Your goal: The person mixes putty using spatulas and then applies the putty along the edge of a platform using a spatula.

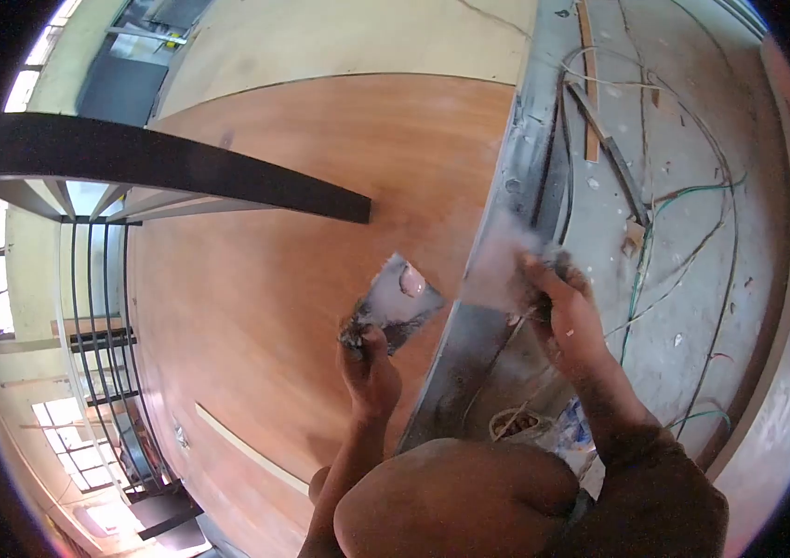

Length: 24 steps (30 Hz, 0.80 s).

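Note:
In the head view my left hand (367,367) is closed around the lower corner of a flat putty scraper (393,299). A pinkish lump of putty (411,279) sits near the scraper's upper right edge. My right hand (562,307) grips a second flat scraper (497,270), pale and smeared by motion, over the edge of the wood panel. Dark grime or paste coats the fingers of both hands. The reddish-brown wood panel (255,279) lies beneath the left hand.
A black metal frame (181,163) stands on the panel at left. A grey metal edge (455,358) borders the panel. Cables (641,265), a dark metal bar (613,153) and a small container (514,425) lie on the grey floor (683,223). A thin wooden strip (251,448) rests at lower left.

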Motion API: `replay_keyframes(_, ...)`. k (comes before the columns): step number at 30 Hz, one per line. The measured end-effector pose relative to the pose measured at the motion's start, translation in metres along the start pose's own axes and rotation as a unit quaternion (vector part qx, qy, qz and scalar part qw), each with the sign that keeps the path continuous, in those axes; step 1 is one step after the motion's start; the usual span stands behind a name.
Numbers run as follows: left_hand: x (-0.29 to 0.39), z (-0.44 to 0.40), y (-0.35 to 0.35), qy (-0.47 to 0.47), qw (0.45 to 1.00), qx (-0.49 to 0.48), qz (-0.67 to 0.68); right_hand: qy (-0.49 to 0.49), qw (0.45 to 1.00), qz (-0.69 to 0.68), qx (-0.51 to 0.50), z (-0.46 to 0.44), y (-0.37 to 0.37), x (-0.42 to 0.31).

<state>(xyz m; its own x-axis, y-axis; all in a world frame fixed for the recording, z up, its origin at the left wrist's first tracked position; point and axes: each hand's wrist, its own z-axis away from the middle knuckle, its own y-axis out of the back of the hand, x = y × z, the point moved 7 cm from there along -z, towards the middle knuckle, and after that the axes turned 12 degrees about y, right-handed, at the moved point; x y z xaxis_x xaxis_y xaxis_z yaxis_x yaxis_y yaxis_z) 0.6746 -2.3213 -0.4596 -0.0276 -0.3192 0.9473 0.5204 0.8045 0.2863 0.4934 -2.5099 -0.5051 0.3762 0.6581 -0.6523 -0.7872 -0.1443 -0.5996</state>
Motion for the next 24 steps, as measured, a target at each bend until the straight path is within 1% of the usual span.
replay_keyframes(1,0.001,0.0,-0.004,0.001,1.0,-0.006,0.0,-0.041,0.999,-0.008,-0.005,0.008,-0.012,-0.001)
replay_keyframes(2,0.015,0.004,-0.007,-0.086,0.994,0.011,-0.06,-0.04,0.999,-0.009,0.001,0.007,-0.008,0.006)
replay_keyframes(3,0.029,0.01,-0.011,-0.173,0.977,0.028,-0.118,-0.067,0.997,0.021,-0.043,0.006,-0.007,0.022)
replay_keyframes(4,0.033,0.006,-0.017,-0.172,0.978,0.022,-0.116,-0.094,0.99,0.052,-0.087,0.008,-0.008,0.033)
replay_keyframes(5,0.048,0.008,-0.031,-0.257,0.957,-0.026,-0.134,-0.075,0.99,0.036,-0.113,0.012,-0.016,0.031)
replay_keyframes(6,0.06,0.014,-0.042,-0.341,0.925,-0.074,-0.148,-0.072,0.991,0.038,-0.105,0.009,-0.013,0.034)
replay_keyframes(7,0.063,0.015,-0.043,-0.339,0.926,-0.081,-0.142,-0.05,0.991,0.039,-0.117,0.003,-0.009,0.037)
replay_keyframes(8,0.063,0.014,-0.044,-0.326,0.919,-0.073,-0.209,-0.028,0.99,0.041,-0.131,-0.001,-0.008,0.037)
replay_keyframes(9,0.06,0.012,-0.043,-0.312,0.907,-0.065,-0.276,-0.028,0.991,0.042,-0.125,-0.003,-0.01,0.025)
replay_keyframes(10,0.058,0.009,-0.037,-0.311,0.908,-0.068,-0.273,-0.042,0.996,-0.023,-0.076,-0.006,-0.011,0.006)
replay_keyframes(11,0.051,0.006,-0.033,-0.31,0.899,-0.093,-0.294,-0.055,0.994,-0.089,-0.027,-0.013,-0.011,-0.006)
replay_keyframes(12,0.046,0.007,-0.033,-0.309,0.89,-0.116,-0.315,0.011,0.998,-0.063,0.0,-0.028,-0.002,-0.018)
replay_keyframes(13,0.043,0.014,-0.031,-0.31,0.889,-0.119,-0.314,0.078,0.996,-0.037,0.028,-0.046,0.009,-0.029)
replay_keyframes(14,0.037,0.015,-0.021,-0.245,0.921,-0.085,-0.292,0.161,0.986,0.041,0.014,-0.07,0.023,-0.039)
replay_keyframes(15,0.028,0.017,-0.01,-0.177,0.946,-0.05,-0.268,0.241,0.963,0.119,0.001,-0.096,0.038,-0.044)
replay_keyframes(16,0.024,0.023,-0.007,-0.178,0.946,-0.054,-0.267,0.301,0.938,0.169,-0.01,-0.125,0.052,-0.046)
replay_keyframes(17,0.017,0.025,0.003,-0.14,0.959,-0.01,-0.246,0.359,0.907,0.219,-0.022,-0.148,0.059,-0.051)
replay_keyframes(18,0.007,0.026,0.013,-0.102,0.968,0.033,-0.225,0.376,0.893,0.246,-0.017,-0.165,0.062,-0.056)
replay_keyframes(19,-0.006,0.029,0.019,-0.101,0.969,0.029,-0.225,0.391,0.879,0.272,-0.013,-0.178,0.063,-0.06)
replay_keyframes(20,-0.021,0.031,0.031,-0.095,0.967,0.052,-0.23,0.389,0.879,0.274,-0.011,-0.194,0.064,-0.059)
replay_keyframes(22,-0.036,0.03,0.043,-0.079,0.966,0.089,-0.228,0.38,0.836,0.395,0.027,-0.223,0.066,-0.056)
replay_keyframes(23,-0.04,0.028,0.047,-0.069,0.967,0.102,-0.221,0.378,0.837,0.395,0.028,-0.233,0.064,-0.053)
replay_keyframes(24,-0.043,0.026,0.05,-0.059,0.969,0.114,-0.212,0.412,0.814,0.406,0.048,-0.239,0.061,-0.056)
